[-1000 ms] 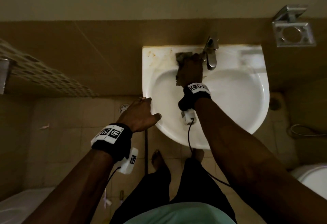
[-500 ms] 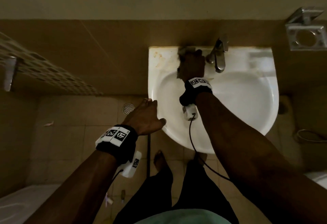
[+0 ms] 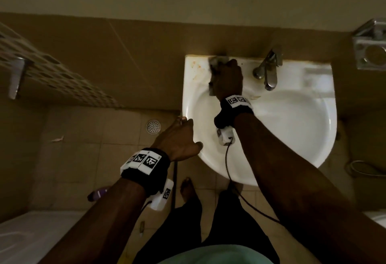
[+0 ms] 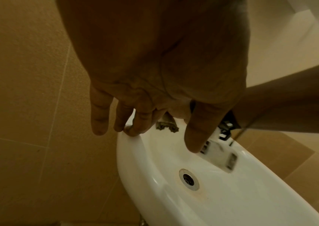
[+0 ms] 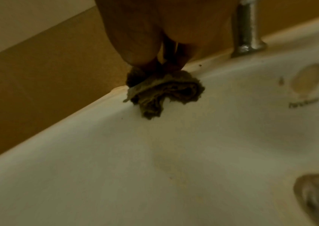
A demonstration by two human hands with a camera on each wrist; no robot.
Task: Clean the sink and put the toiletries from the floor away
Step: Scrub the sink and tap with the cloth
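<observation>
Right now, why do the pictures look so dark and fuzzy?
Head view: the room is dim, and only the white sink looks bright; the edges bend from the wide lens. Right wrist view: grainy and soft, with the rag and the tap blurred. Left wrist view: the left hand is a big shadowy shape.

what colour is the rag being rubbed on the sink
A dingy grey-brown rag, clearest in the right wrist view.
</observation>
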